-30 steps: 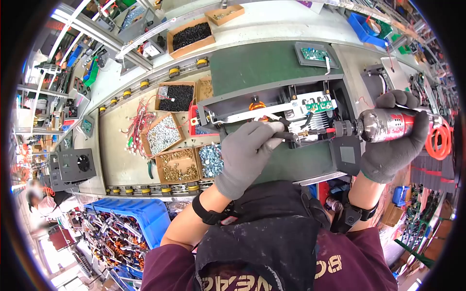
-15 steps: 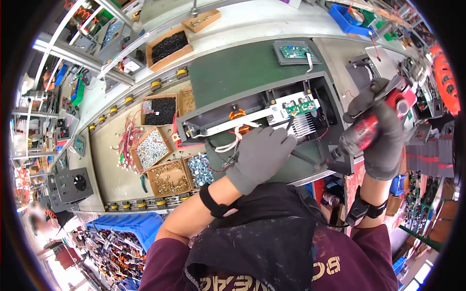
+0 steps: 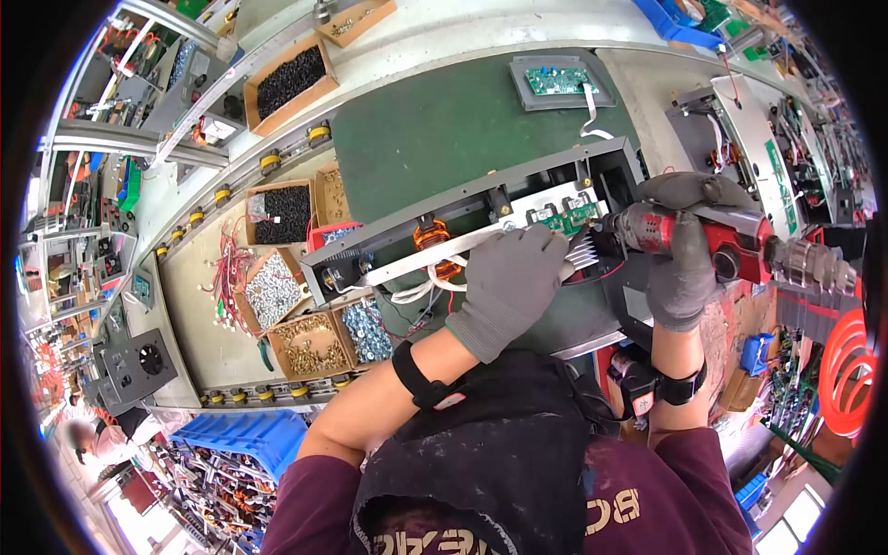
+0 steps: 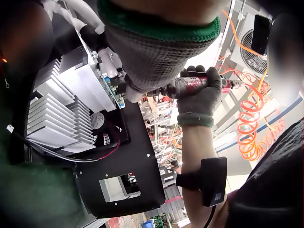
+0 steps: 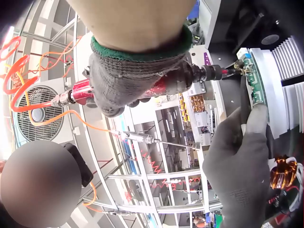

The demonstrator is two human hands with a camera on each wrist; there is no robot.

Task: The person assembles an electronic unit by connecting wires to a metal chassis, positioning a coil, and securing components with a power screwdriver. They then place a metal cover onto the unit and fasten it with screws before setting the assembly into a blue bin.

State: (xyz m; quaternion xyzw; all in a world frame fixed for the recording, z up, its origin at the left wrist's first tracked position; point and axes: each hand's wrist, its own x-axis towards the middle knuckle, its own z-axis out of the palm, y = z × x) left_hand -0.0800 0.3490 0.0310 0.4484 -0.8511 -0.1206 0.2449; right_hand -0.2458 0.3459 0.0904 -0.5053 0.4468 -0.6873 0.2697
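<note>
My right hand (image 3: 684, 268), in a grey glove, grips a red air screwdriver (image 3: 749, 248). Its tip points left and, in the right wrist view, meets the edge of a small green circuit board (image 5: 256, 83). That board sits on a white metal bar inside a long black metal case (image 3: 370, 242). Over the case's front side reaches my gloved left hand (image 3: 513, 287), its fingertips at the board. It pinches a thin black rod (image 5: 245, 97) whose far end lies by the screwdriver tip. Finned heat sinks (image 4: 54, 118) and a copper coil (image 3: 431, 237) sit in the case.
Cardboard boxes hold black screws (image 3: 282, 213), silver screws (image 3: 273, 289), brass parts (image 3: 314, 344) and bluish screws (image 3: 367, 330) left of the case. Another circuit board (image 3: 560, 81) lies on a grey plate behind it. A red coiled hose (image 3: 846, 370) hangs at right.
The screwdriver first pointed at a part by my left fingers, swung away tilted down, and now points at the board. My left hand has moved from the case's front to the board.
</note>
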